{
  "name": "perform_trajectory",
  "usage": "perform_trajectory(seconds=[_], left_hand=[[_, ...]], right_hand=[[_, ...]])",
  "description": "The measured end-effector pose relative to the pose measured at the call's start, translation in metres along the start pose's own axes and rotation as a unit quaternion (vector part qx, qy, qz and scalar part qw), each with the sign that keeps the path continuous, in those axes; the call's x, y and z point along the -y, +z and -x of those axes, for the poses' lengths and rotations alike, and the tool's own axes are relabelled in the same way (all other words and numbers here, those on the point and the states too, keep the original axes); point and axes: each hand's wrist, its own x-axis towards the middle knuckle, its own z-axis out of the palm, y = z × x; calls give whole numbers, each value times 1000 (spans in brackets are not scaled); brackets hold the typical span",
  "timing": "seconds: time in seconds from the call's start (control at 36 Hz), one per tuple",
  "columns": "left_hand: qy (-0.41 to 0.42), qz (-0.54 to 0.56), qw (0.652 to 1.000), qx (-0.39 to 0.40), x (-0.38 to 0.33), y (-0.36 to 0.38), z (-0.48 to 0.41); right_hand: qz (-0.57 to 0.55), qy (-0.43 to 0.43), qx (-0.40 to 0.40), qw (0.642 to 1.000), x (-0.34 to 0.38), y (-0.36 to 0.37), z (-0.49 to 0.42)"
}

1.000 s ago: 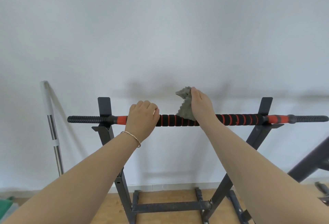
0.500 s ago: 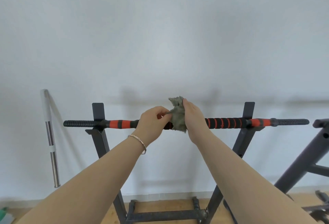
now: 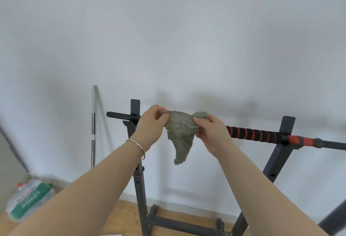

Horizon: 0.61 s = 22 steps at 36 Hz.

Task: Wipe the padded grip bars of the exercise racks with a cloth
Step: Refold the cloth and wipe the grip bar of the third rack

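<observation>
Down at the near left a plastic bottle (image 3: 30,200) with a green label sits on the floor (image 3: 127,215), and a bare steel pole (image 3: 93,127) leans on the wall (image 3: 168,39) behind it. Next comes the rack (image 3: 139,179), its left upright carrying the black end of the padded bar (image 3: 258,135). The left hand (image 3: 151,125), a bracelet (image 3: 137,146) at its wrist, pinches one top corner of the cloth (image 3: 180,134) between thumb and forefinger, other fingers loosely curled. The cloth hangs spread in front of the bar's middle, its lower point dangling free; whether it touches the padding behind I cannot tell. The right hand (image 3: 211,132) pinches the opposite top edge with thumb and fingertips. Right of it the red-and-black ribbed padding runs to the right upright (image 3: 279,151). The cloth looks light, limp and nubbly, so it should drape and bunch readily; best taken folded over the bar and wrapped under a curled palm. The foam probably gives a little and drags on the fabric.
</observation>
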Motion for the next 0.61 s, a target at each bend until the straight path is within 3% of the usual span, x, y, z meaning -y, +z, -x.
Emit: perform_trajectory(seconds=[0.14, 0.25, 0.39, 0.5, 0.61], left_hand=[[5, -44, 998, -35, 11, -27, 5], [-10, -69, 993, -91, 21, -52, 2], [-14, -80, 989, -127, 38, -86, -9], [-23, -93, 987, -129, 56, -111, -22], [-31, -115, 985, -122, 73, -135, -41]], right_hand=[[-19, 28, 48, 998, -11, 24, 1], [35, 37, 98, 994, -18, 46, -2], [123, 23, 65, 990, -33, 83, -14], [111, 11, 42, 993, -46, 113, -29], [176, -19, -21, 984, -57, 140, -45]])
